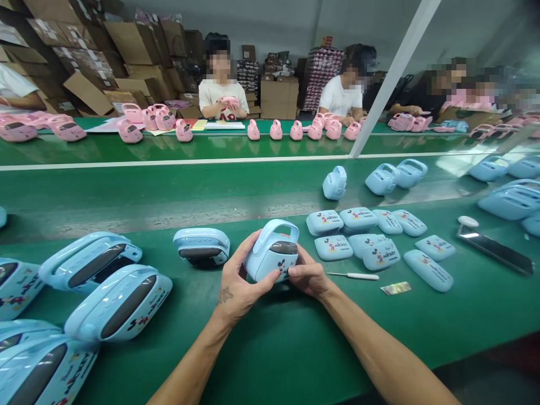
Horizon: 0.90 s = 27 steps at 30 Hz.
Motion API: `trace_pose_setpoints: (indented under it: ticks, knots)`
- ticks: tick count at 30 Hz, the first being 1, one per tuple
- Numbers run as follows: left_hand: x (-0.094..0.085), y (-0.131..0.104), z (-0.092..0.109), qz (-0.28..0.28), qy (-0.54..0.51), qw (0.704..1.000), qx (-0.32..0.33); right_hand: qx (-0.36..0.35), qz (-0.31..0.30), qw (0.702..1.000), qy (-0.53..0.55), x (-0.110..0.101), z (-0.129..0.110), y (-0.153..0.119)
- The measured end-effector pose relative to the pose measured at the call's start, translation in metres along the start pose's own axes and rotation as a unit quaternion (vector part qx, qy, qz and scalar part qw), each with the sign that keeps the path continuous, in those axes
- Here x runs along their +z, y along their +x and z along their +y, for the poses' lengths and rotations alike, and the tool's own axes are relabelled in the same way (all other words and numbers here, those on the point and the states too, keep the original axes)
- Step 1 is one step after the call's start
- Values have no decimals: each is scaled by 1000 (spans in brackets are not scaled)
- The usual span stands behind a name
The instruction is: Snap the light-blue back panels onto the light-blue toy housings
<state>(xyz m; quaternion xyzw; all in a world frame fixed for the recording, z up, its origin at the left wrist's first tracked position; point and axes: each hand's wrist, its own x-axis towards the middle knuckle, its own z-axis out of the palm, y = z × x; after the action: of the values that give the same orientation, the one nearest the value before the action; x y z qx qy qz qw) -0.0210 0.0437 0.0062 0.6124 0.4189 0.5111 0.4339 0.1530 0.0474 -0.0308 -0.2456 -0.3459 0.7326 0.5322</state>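
Note:
Between my two hands is a light blue plastic case (265, 260) with a carry handle, a dark window and a cartoon mouse print, tilted above the green table. My left hand (240, 281) wraps its left side, thumb on the printed front. From the right, my right hand (309, 273) grips the lower right edge, fingertips at the print. A similar blue case (201, 247) stands just left of my left hand. To the right lie several blue printed covers (333, 247), a thin tool with a white handle (358, 276) and a small shiny sticker sheet (395, 288).
Several finished-looking blue cases (122, 304) crowd the left side. A phone (495, 247) lies at the right. Beyond, a green conveyor belt (169, 197) carries blue cases (383, 179). Across it, people sit by pink cases (276, 130); a slanted white post (392, 79) rises at right.

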Motion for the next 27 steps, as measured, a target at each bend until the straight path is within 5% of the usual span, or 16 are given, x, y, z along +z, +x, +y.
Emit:
trace_pose_setpoints:
  ticks: [11, 27]
  knots:
    - [0, 4, -12, -28, -32, 988, 146, -41, 3, 999, -19, 6, -11, -1]
    - [1, 4, -15, -37, -44, 985, 161, -51, -13, 999, -6, 4, -11, -1]
